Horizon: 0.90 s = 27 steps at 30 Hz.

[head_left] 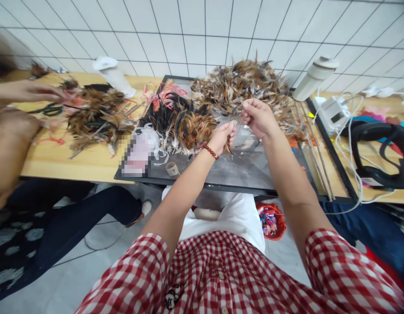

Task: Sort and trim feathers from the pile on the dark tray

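My left hand (222, 137), with a beaded bracelet (210, 151) at its wrist, is closed around a feather (228, 149); a pale quill end pokes out by the thumb and brown tips hang below. A little higher and to the right, my right hand (257, 117) is pinched, its fingertips apart from the left hand. Whatever it pinches is too fine to make out. Behind both hands lies a big heap of brown feathers (241, 85). Left of them, bundled black and brown feathers (185, 126) rest on a dark board (251, 174).
A roll of tape (172, 169), pink strings (171, 92) and white ribbon (161, 156) lie leftward. Two thin sticks (315, 148), a white bottle (315, 78), cables and a black headset strap (378, 152) are rightward. At left, a co-worker's hand (32, 91) is over more feathers (100, 117). A red basket (280, 224) stands below.
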Available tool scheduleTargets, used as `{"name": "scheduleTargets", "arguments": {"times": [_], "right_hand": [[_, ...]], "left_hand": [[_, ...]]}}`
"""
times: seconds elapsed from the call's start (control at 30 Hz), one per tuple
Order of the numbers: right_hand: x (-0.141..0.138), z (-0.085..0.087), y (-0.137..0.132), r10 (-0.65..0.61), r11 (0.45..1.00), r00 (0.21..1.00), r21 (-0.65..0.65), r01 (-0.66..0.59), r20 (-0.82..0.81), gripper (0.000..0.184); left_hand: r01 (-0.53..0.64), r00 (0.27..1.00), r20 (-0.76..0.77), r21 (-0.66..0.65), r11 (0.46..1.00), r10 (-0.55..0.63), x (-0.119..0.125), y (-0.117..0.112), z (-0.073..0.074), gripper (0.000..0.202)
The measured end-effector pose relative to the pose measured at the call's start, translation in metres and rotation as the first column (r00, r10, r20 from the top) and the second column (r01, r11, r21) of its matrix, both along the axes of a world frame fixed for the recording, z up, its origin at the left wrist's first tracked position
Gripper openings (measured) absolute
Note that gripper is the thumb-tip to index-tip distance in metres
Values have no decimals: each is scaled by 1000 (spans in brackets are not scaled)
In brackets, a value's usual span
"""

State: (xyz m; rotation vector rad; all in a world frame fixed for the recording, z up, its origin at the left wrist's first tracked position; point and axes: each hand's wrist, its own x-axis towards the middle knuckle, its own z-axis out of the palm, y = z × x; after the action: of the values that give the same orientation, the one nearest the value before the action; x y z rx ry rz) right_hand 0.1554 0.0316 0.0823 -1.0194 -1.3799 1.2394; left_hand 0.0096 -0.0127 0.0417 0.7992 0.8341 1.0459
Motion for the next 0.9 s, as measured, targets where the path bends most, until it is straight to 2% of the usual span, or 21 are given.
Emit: {"name": "scheduleTargets", "arguments": {"times": [0.1,0.2,0.27,0.33,0.4,0.47,0.53,0.67,0.77,0.9], "right_hand": [[7,6,0,64,998,997,11,-64,49,44],[12,13,-16,220,975,968,-4,-221,122,49],[11,15,-25,267,962,951,20,-273,155,52],[8,16,-28,270,959,944,40,-282,187,51],[6,12,-24,261,961,941,29,-273,215,47],[6,6,-16,245,968,949,2,-250,198,45],[8,-4,-8,207,978,971,-25,-206,123,46],[11,-27,-3,116,989,993,-93,-119,-32,52],[12,-39,-7,71,987,993,-139,-84,-94,53],[12,-42,-13,80,988,993,-128,-91,-89,50]], "left_hand": [[-136,989,-59,-7,991,135,-1,7,-3,37],[-141,953,-258,89,986,160,0,9,-7,36],[-49,874,-458,248,968,162,0,8,-9,34],[105,775,-605,406,908,181,1,4,-11,29],[247,735,-658,487,838,165,1,0,-14,27],[330,759,-644,510,794,98,2,-2,-18,29],[344,812,-583,505,791,19,4,-2,-21,29],[236,917,-393,406,883,-65,7,0,-20,29],[84,963,-269,314,946,4,8,2,-15,32],[-98,956,-240,285,953,170,6,7,-13,34]]}}
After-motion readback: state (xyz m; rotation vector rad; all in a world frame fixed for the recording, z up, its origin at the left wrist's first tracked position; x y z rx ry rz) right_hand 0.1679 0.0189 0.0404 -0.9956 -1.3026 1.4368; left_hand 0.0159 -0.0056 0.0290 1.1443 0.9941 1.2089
